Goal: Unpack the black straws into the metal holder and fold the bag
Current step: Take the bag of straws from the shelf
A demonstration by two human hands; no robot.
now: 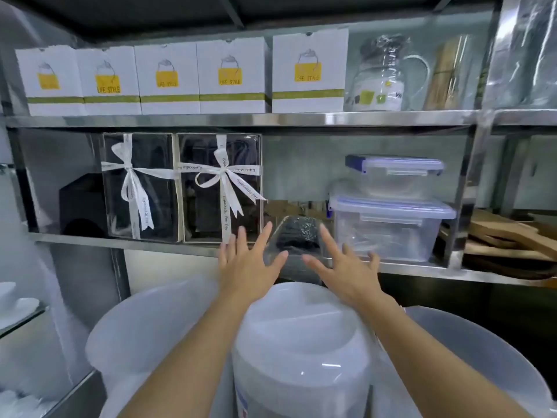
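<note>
Left hand (245, 268) and right hand (346, 267): fingers spread wide, empty | clear crinkly bag of black straws (297, 236): between them | risk: you squeeze, straws bend.

Both bare arms stretched forward, hands open

The left hand (245, 267) and the right hand (346, 268) are raised side by side, backs toward the camera, with a narrow gap between them. On each, the fingers are spread and point up and forward, the thumbs angled inward toward one another. Both forearms run up from the lower edge and converge slightly; neither hand grips anything.
</note>
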